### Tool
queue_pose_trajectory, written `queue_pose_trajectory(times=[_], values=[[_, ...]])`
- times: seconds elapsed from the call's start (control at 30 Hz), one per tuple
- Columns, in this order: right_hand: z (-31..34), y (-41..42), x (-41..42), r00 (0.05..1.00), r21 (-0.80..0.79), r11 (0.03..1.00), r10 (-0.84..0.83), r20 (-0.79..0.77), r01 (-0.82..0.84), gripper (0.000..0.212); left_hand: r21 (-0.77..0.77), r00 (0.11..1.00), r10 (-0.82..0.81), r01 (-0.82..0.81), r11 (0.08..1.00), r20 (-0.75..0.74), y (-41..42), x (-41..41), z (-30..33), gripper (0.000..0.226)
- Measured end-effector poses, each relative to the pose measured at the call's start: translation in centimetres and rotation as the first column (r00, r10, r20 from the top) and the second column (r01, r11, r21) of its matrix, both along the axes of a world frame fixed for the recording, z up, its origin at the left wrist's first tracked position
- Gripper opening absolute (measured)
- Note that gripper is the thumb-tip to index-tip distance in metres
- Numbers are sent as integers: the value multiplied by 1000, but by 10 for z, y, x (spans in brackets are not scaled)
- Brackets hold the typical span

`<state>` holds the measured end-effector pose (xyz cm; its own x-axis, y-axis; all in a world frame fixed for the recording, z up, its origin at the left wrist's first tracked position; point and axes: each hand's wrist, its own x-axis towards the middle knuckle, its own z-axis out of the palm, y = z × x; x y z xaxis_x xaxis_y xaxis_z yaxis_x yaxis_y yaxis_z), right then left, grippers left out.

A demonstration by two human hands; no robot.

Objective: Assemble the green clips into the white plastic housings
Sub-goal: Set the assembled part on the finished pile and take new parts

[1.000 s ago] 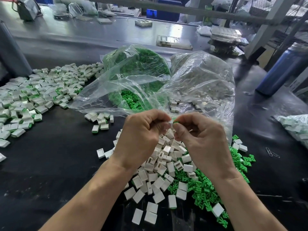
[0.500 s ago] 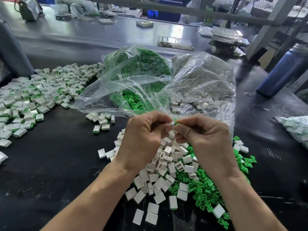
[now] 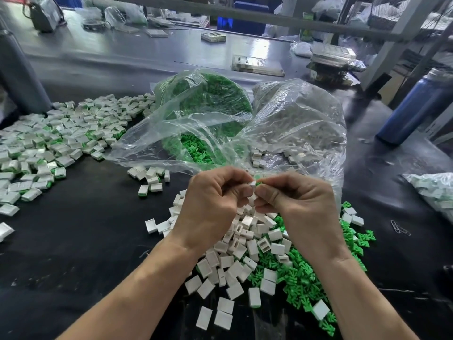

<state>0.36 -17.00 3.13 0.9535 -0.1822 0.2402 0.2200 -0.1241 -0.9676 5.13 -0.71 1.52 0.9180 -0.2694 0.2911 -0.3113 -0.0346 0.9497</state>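
Surface: black worktable (image 3: 73,241), frame centre.
My left hand (image 3: 210,204): pinches one white housing (image 3: 252,184).
My right hand (image 3: 301,204): pinches one green clip (image 3: 258,183), touching that housing.
Count: loose piles below, too many to count.

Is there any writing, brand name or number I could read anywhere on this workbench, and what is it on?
None can be read.
The flat printed card on the far bench: marks too blurred to read.
The tall blue bottle: no label shows.
The small white plastic housings and green plastic clips: no lettering visible.
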Motion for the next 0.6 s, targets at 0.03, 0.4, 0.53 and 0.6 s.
queue_pose_trajectory(times=[0.03,0.4,0.53,0.6], values=[[-1,0,0,1000,2,1000,0,-1,0,16,-7,1000,-1,1,1000,-5,0,0,0,25],[2,-1,5,993,292,956,25,-113,9,48,5,1000,3,-3,1000,17,-11,-6,8,11],[-1,7,5,963,319,947,104,-247,-21,70,24,999,-54,53,998,10,-17,-11,11,9],[-3,10,5,961,290,956,49,-272,34,69,16,997,-75,75,997,-5,-20,-13,11,9]])
